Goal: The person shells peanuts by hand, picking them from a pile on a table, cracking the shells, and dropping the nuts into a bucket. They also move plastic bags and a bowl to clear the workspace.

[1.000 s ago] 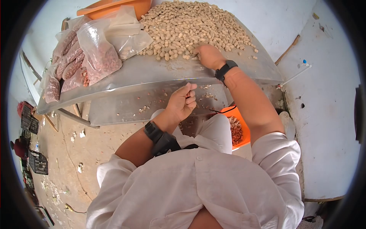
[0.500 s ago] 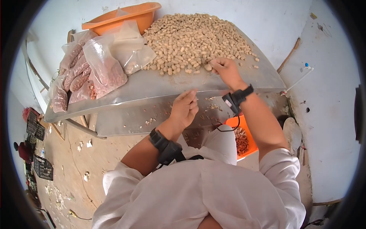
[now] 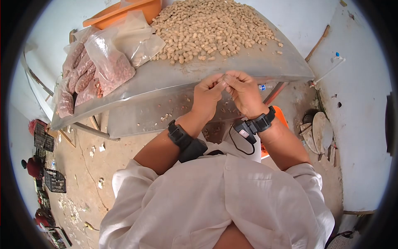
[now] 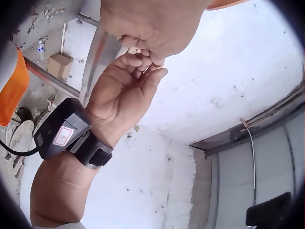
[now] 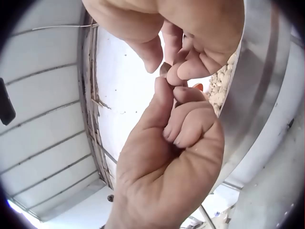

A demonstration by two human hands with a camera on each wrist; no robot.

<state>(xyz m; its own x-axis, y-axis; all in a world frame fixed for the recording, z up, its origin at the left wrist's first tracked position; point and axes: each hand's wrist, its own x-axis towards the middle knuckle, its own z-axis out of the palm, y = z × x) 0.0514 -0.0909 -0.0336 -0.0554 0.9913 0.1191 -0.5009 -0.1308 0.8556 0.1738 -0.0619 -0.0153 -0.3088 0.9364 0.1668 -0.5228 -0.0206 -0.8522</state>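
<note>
Above the metal table's front edge, the left hand [image 3: 206,98] and right hand [image 3: 245,96] meet at their fingertips. A small brown peanut [image 5: 165,69] shows between them in the right wrist view, pinched from both sides; fingers hide most of it. There the left hand [image 5: 167,157] comes up from below, its other fingers curled to the palm, and the right hand [image 5: 190,28] from above. In the left wrist view the left hand [image 4: 152,24] covers part of the right hand [image 4: 124,93]. Behind them lies a heap of unshelled peanuts [image 3: 207,29].
Bags of pink peanut kernels [image 3: 112,68] lie on the left of the table [image 3: 166,81], an orange basin [image 3: 124,14] behind them. A lower metal shelf [image 3: 137,122] holds scattered bits. An orange container [image 3: 280,116] is partly hidden beside the right forearm. Black crates [image 3: 55,181] stand far left.
The right hand has moved from the heap's front edge back toward the body and met the left hand. The left hand has risen slightly and shifted right. The head view has shifted.
</note>
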